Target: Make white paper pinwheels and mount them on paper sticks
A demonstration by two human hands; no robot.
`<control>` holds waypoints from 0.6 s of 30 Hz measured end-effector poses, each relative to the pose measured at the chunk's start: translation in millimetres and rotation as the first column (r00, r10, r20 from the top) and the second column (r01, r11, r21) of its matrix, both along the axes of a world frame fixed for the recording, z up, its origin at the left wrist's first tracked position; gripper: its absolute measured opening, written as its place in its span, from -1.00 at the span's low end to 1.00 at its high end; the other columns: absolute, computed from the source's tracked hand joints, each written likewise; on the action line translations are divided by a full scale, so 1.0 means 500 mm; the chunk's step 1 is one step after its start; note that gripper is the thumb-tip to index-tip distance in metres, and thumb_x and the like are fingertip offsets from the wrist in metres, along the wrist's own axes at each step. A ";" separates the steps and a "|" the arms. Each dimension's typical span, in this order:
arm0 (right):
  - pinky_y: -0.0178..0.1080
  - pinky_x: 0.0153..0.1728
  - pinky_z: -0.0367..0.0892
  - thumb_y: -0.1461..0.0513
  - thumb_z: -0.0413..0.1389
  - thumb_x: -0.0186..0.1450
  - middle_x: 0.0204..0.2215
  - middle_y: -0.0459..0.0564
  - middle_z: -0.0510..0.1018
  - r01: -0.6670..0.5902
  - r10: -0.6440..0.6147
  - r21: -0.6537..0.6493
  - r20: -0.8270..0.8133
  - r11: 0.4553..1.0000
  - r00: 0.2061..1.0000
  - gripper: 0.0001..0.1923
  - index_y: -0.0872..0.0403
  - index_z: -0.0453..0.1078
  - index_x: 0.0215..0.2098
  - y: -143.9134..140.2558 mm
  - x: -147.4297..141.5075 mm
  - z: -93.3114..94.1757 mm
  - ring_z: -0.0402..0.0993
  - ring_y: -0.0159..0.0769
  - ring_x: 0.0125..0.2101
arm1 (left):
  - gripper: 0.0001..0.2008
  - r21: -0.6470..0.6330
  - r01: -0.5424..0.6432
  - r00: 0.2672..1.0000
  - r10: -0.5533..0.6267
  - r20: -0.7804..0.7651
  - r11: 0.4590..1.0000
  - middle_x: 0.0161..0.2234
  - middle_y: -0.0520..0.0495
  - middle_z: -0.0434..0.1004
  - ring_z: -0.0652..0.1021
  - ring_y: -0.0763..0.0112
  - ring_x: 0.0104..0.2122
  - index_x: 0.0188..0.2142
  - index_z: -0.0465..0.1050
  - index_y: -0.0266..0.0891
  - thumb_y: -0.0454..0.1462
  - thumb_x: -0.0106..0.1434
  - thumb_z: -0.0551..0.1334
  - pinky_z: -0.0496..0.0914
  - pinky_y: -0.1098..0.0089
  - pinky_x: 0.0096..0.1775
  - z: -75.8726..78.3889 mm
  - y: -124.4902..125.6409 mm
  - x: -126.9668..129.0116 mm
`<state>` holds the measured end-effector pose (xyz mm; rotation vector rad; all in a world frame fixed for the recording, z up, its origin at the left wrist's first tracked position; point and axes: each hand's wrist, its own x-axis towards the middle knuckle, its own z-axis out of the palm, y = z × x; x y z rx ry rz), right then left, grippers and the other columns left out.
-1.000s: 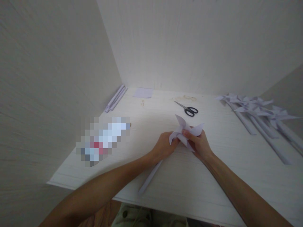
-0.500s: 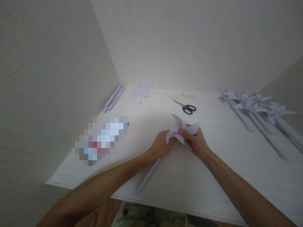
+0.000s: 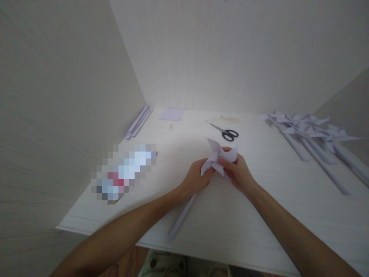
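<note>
A pale lilac paper pinwheel (image 3: 219,155) sits between both my hands above the white table (image 3: 259,200). My left hand (image 3: 197,177) grips it from the left, near where its rolled paper stick (image 3: 182,217) meets the blades. My right hand (image 3: 238,172) pinches the centre of the blades with thumb and fingers. The stick slants down towards the table's near edge.
Black-handled scissors (image 3: 226,132) lie beyond my hands. Several finished pinwheels (image 3: 309,132) lie at the right. Rolled paper sticks (image 3: 138,122) rest along the left wall, with a paper square (image 3: 172,114) and a small clip (image 3: 171,126) at the back. A blurred object (image 3: 124,172) lies at left.
Both hands have stayed on the pinwheel; its right blade has been drawn in a little, and the view has shifted slightly.
</note>
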<state>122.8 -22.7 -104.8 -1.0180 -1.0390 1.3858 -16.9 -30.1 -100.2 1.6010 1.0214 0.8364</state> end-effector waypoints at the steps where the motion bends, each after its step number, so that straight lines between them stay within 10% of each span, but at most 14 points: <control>1: -0.36 -0.50 0.22 0.22 0.21 -0.06 -0.52 -0.13 0.43 -0.015 0.015 -0.019 0.006 1.000 1.000 -0.71 0.09 0.33 -0.35 0.001 0.000 0.001 0.32 -0.41 -0.52 | -0.82 -0.010 0.005 1.000 -0.005 0.012 1.000 -0.77 0.15 0.15 0.22 0.59 -0.74 -0.51 0.25 -0.28 -0.23 0.13 0.01 0.14 0.54 -0.63 0.000 -0.001 0.000; 18: -0.33 -0.48 0.24 0.23 0.22 -0.08 -0.59 -0.10 0.45 -0.042 0.024 -0.107 -0.166 0.993 0.986 -0.84 0.14 0.39 -0.54 0.005 0.000 0.007 0.35 -0.40 -0.56 | -0.71 -0.285 0.052 0.987 -0.006 0.162 0.957 -0.80 0.18 0.11 0.19 0.65 -0.83 -0.64 0.12 -0.26 -0.13 0.10 0.04 0.06 0.58 -0.77 0.005 0.009 0.002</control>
